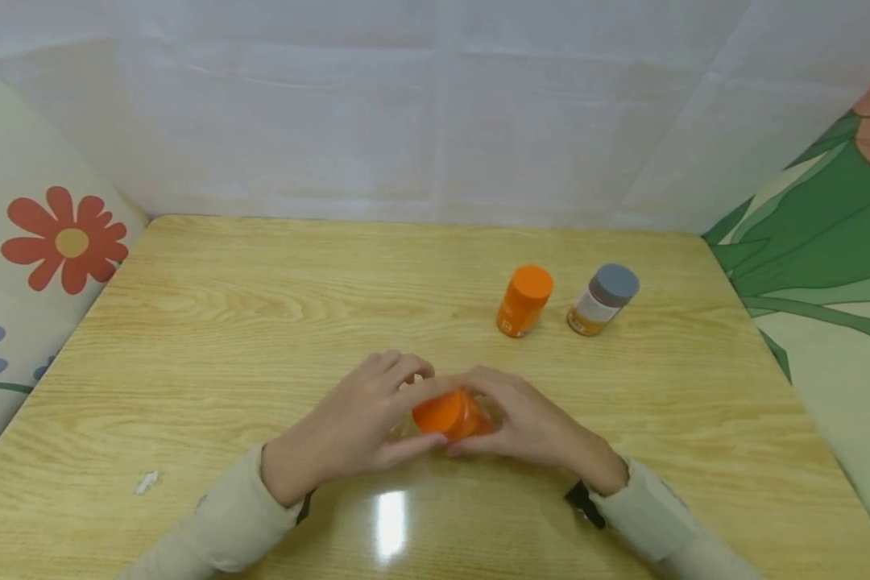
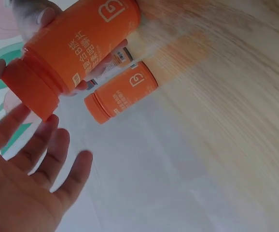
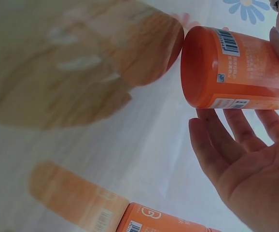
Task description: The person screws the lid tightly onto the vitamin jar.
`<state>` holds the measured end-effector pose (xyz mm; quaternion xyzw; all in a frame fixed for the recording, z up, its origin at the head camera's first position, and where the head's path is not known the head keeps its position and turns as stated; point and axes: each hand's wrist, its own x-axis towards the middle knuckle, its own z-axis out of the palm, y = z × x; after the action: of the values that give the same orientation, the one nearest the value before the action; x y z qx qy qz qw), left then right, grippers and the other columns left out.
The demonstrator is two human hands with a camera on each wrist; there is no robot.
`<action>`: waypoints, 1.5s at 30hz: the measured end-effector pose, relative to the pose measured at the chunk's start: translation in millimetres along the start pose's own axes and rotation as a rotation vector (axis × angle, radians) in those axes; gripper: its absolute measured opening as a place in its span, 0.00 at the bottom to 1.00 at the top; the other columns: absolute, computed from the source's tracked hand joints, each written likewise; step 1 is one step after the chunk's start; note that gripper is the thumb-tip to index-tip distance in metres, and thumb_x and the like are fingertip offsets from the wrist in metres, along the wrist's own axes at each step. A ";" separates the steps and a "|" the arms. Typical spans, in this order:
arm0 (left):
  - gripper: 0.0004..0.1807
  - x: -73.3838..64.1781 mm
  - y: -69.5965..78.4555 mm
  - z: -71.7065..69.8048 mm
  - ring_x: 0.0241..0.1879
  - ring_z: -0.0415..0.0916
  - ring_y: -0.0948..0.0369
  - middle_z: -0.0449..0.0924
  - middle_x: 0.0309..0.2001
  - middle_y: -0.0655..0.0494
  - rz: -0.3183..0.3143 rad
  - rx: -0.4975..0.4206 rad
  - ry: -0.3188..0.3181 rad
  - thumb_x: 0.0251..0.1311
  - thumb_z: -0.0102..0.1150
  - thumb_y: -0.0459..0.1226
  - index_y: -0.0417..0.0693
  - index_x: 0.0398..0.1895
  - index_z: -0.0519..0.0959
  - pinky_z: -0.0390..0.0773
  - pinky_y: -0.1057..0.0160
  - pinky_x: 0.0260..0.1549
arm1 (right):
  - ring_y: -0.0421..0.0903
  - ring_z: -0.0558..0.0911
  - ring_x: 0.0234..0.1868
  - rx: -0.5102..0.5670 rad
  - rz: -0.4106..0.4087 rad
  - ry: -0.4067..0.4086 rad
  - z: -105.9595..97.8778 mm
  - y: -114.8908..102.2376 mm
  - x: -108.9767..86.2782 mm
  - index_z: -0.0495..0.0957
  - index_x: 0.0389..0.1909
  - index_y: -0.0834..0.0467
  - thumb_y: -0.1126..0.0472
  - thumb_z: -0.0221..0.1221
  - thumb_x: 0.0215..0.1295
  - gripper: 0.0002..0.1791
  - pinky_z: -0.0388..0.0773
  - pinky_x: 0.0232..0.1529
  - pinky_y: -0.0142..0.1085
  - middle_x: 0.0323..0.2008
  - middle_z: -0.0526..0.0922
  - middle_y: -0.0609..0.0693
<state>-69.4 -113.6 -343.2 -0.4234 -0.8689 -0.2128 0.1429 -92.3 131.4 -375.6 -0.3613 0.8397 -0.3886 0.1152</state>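
Observation:
An orange bottle with white lettering lies tilted between both hands, over the near middle of the table. My left hand pinches its orange cap between thumb and index finger, while the other fingers spread loosely below. Around the bottle's body curls my right hand, thumb on one side and fingers on the other. The right wrist view shows the bottle's round base and a barcode on its side. In the head view the cap faces left, toward the left palm.
Farther back on the wooden table stands a second orange bottle. To its right is a bottle with a grey lid. A small white scrap lies at the near left. White sheeting hangs behind the table.

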 end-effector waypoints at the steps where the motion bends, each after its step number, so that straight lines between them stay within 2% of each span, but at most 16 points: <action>1: 0.29 -0.1 -0.4 -0.5 0.46 0.73 0.60 0.79 0.50 0.56 0.020 -0.013 -0.006 0.57 0.67 0.52 0.54 0.61 0.78 0.76 0.62 0.45 | 0.36 0.79 0.55 0.001 -0.001 -0.001 -0.1 0.0 -0.1 0.73 0.62 0.41 0.43 0.73 0.50 0.36 0.78 0.58 0.42 0.55 0.80 0.35; 5: 0.28 -0.9 -0.9 -2.1 0.54 0.74 0.58 0.77 0.59 0.56 0.082 -0.054 -0.037 0.55 0.68 0.42 0.57 0.62 0.76 0.76 0.57 0.52 | 0.35 0.79 0.55 0.008 0.009 -0.006 -0.6 0.1 0.0 0.73 0.63 0.41 0.44 0.73 0.50 0.37 0.77 0.58 0.42 0.56 0.80 0.35; 8: 0.30 -1.9 0.0 -3.9 0.57 0.72 0.57 0.75 0.64 0.58 0.103 -0.067 -0.068 0.52 0.67 0.36 0.59 0.62 0.76 0.75 0.54 0.55 | 0.35 0.78 0.55 0.006 0.016 -0.008 -1.1 0.0 -0.1 0.72 0.64 0.40 0.43 0.73 0.50 0.38 0.77 0.57 0.41 0.56 0.80 0.34; 10: 0.31 -2.6 0.4 -4.8 0.59 0.71 0.57 0.74 0.65 0.58 0.111 -0.076 -0.076 0.50 0.66 0.35 0.59 0.62 0.75 0.73 0.53 0.56 | 0.35 0.78 0.55 -0.002 0.011 -0.009 -1.1 0.0 -0.2 0.72 0.64 0.40 0.42 0.73 0.50 0.38 0.77 0.57 0.40 0.56 0.80 0.34; 13: 0.28 -2.0 1.0 -4.9 0.61 0.70 0.56 0.73 0.66 0.56 0.115 -0.087 -0.066 0.54 0.66 0.39 0.59 0.61 0.75 0.73 0.53 0.57 | 0.35 0.78 0.52 -0.007 -0.002 -0.005 -0.9 0.2 -0.1 0.73 0.62 0.41 0.42 0.73 0.50 0.37 0.78 0.55 0.39 0.54 0.80 0.34; 17: 0.26 -0.4 0.7 -2.5 0.57 0.73 0.55 0.76 0.60 0.51 0.063 -0.037 -0.002 0.61 0.62 0.51 0.56 0.61 0.75 0.76 0.54 0.53 | 0.34 0.79 0.52 -0.011 -0.014 0.000 -0.7 0.2 -0.1 0.73 0.63 0.42 0.41 0.72 0.50 0.37 0.78 0.55 0.40 0.53 0.81 0.35; 21: 0.29 0.2 0.3 -1.6 0.46 0.74 0.59 0.79 0.47 0.56 -0.012 0.050 0.036 0.60 0.59 0.61 0.55 0.59 0.77 0.76 0.59 0.46 | 0.35 0.79 0.54 -0.016 -0.005 -0.002 -1.2 -0.2 -0.6 0.72 0.66 0.42 0.41 0.71 0.51 0.39 0.78 0.57 0.41 0.55 0.80 0.36; 24: 0.31 0.6 0.2 -0.8 0.40 0.71 0.62 0.78 0.40 0.60 -0.007 0.081 0.046 0.58 0.59 0.63 0.55 0.56 0.79 0.74 0.62 0.41 | 0.36 0.79 0.55 -0.015 0.003 -0.009 -1.2 -0.3 -0.9 0.71 0.66 0.43 0.41 0.71 0.52 0.39 0.78 0.57 0.42 0.56 0.80 0.37; 27: 0.31 0.4 0.2 0.5 0.37 0.70 0.63 0.78 0.38 0.60 0.009 0.085 0.051 0.56 0.61 0.63 0.54 0.55 0.80 0.73 0.64 0.39 | 0.36 0.79 0.55 -0.015 0.002 -0.011 -1.2 0.1 -1.0 0.71 0.66 0.43 0.42 0.72 0.52 0.39 0.78 0.57 0.42 0.57 0.80 0.37; 31: 0.30 0.1 0.4 0.3 0.38 0.71 0.62 0.79 0.40 0.59 0.020 0.062 0.040 0.56 0.64 0.60 0.54 0.56 0.80 0.74 0.64 0.40 | 0.36 0.79 0.55 -0.009 0.009 -0.011 -1.1 -0.2 -1.1 0.72 0.65 0.41 0.41 0.72 0.51 0.38 0.77 0.58 0.42 0.57 0.80 0.36; 36: 0.27 0.1 1.2 -2.2 0.45 0.75 0.60 0.80 0.47 0.56 0.055 0.029 0.004 0.55 0.68 0.51 0.56 0.59 0.79 0.76 0.61 0.45 | 0.36 0.78 0.57 0.002 0.013 -0.014 -0.6 -0.3 -0.9 0.73 0.62 0.40 0.39 0.71 0.50 0.36 0.77 0.59 0.43 0.57 0.80 0.35; 40: 0.26 0.0 1.2 -3.4 0.51 0.75 0.58 0.79 0.53 0.57 0.103 0.008 -0.017 0.51 0.69 0.43 0.60 0.57 0.79 0.77 0.59 0.47 | 0.36 0.79 0.58 0.008 -0.007 -0.008 -0.5 -0.2 -0.1 0.74 0.63 0.41 0.42 0.72 0.50 0.36 0.76 0.60 0.42 0.58 0.80 0.35; 45: 0.28 -1.8 1.1 -4.3 0.54 0.74 0.56 0.78 0.59 0.58 0.141 0.016 -0.046 0.49 0.71 0.40 0.61 0.57 0.78 0.76 0.55 0.54 | 0.37 0.78 0.60 0.011 -0.024 -0.012 -0.2 -0.3 0.9 0.72 0.65 0.39 0.47 0.74 0.50 0.39 0.76 0.61 0.42 0.60 0.78 0.35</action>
<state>-67.2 -116.3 -339.9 -0.4870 -0.8417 -0.1856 0.1410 -92.8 130.8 -375.1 -0.3731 0.8324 -0.3925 0.1176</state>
